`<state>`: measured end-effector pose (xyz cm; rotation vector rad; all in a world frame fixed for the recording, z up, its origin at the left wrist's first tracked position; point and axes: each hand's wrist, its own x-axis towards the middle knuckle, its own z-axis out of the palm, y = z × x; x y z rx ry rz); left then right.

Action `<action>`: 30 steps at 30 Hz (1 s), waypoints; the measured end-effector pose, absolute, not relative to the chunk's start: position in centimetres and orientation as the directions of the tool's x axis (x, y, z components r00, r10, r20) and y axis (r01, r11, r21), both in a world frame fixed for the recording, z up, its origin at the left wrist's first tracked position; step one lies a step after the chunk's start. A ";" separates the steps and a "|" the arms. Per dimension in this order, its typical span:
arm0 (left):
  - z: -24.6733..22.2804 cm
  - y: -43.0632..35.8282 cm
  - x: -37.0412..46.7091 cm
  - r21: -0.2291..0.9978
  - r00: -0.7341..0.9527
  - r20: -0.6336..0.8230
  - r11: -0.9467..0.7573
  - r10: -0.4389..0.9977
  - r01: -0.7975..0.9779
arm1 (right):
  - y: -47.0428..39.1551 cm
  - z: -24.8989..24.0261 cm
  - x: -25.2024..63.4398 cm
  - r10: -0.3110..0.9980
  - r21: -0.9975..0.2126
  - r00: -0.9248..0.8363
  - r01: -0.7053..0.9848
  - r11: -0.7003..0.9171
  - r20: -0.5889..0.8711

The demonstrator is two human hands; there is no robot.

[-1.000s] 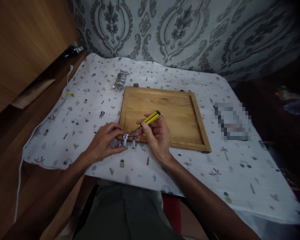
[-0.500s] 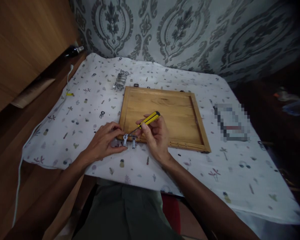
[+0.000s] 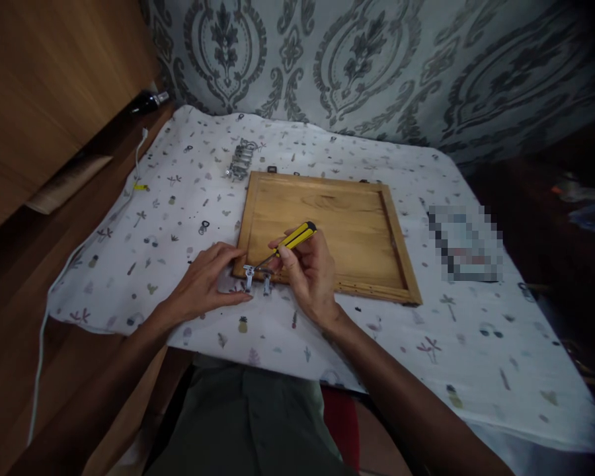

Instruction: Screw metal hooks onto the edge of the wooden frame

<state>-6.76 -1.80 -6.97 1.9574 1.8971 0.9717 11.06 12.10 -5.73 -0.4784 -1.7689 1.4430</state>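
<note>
Here — screwdriver [image 3: 297, 238] in right hand [image 3: 313, 281], wooden panel [image 3: 337, 218]

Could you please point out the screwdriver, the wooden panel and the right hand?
Screwdriver [image 3: 297, 238]: head view, on its yellow and black handle.
Wooden panel [image 3: 350, 225]: head view, on its flat inner face.
Right hand [image 3: 311, 281]: head view, on its back.

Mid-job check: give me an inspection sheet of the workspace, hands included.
Surface: white printed cloth, lightly creased.
Job's things: framed brown wooden panel; two silvery metal fittings at its near edge; yellow-and-black screwdriver, tip at the left fitting.
Clutter: row of silvery metal pieces beyond the panel's far left corner; pixelated item on the right, unidentifiable.
Right hand: grips screwdriver.
Left hand: thumb and forefinger apart beside left fitting; contact unclear.
Cables: white cable along the left side.
Surroundings: grey-patterned backdrop; wooden furniture, left.
</note>
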 end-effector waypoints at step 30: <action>-7.0 -1.3 -6.3 0.615 -0.099 0.283 -0.102 0.954 0.782 | 12.4 -6.5 11.1 0.679 -0.929 -0.635 -0.210 0.306 0.368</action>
